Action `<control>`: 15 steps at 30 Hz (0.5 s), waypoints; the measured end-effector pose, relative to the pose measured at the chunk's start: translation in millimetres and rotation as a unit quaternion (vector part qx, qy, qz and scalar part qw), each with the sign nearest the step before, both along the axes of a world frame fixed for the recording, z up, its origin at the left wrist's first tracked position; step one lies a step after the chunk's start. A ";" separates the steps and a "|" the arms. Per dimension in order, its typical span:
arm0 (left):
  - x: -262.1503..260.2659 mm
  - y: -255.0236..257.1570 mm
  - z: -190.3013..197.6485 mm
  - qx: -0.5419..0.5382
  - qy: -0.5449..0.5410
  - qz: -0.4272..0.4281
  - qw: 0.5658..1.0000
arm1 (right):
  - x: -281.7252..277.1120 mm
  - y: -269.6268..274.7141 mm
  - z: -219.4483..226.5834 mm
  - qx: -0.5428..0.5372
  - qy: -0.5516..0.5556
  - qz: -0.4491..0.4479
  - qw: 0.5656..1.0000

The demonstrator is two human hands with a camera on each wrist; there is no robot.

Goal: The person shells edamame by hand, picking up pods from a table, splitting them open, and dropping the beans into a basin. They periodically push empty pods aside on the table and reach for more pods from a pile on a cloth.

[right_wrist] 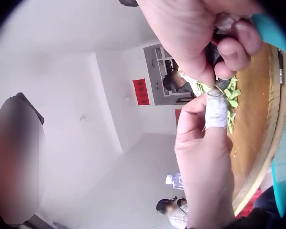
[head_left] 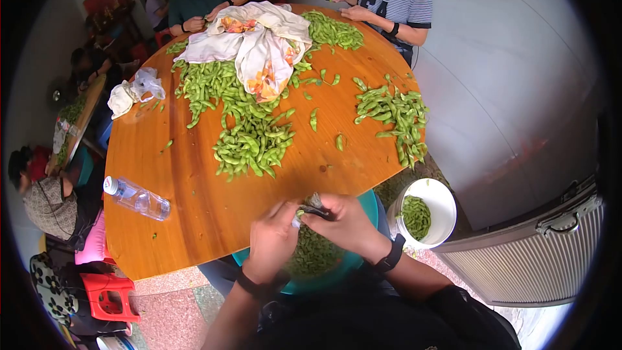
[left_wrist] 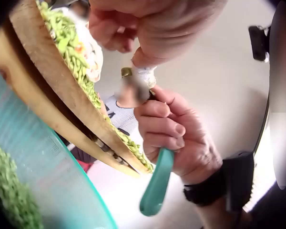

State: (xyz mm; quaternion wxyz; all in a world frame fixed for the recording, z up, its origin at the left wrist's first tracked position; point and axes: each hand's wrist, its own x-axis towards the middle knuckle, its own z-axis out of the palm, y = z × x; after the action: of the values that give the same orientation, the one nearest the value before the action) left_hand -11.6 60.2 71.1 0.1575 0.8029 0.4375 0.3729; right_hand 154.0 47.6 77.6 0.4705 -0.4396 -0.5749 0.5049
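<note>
Over a teal basin (head_left: 370,212) of small green beans, the left hand (head_left: 272,240) and right hand (head_left: 353,227) meet at the fingertips. The left thumb has a white wrap (right_wrist: 216,112); that hand (right_wrist: 205,152) pinches a green pod (left_wrist: 127,72), mostly hidden by fingers. In the left wrist view, the right hand's fingers (left_wrist: 159,125) curl round a teal handle (left_wrist: 157,188). A dark piece (right_wrist: 212,53) lies between the right thumb and fingers; its working end is blurred or covered.
The wooden table (head_left: 194,175) bears green pods (head_left: 253,146), a patterned cloth (head_left: 265,39) and a bottle (head_left: 137,199). A white bucket (head_left: 446,210) with beans stands at right, near a ribbed metal panel (head_left: 518,259). Several people sit or stand around.
</note>
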 end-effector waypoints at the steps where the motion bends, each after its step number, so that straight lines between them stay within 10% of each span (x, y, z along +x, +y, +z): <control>1: 0.1 1.7 -2.8 -0.001 0.000 -0.001 1.000 | 3.0 0.7 1.0 -0.001 0.000 -0.001 1.000; 15: -5.8 7.5 3.2 -0.145 0.000 -0.062 0.988 | 24.4 17.3 -8.8 -0.102 -0.011 0.027 0.994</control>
State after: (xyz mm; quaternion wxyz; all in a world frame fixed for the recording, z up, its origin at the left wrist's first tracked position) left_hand -17.4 67.7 74.3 0.2949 0.7970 0.4366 0.2952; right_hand 178.4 64.9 68.8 0.4029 -0.4748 -0.5374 0.5687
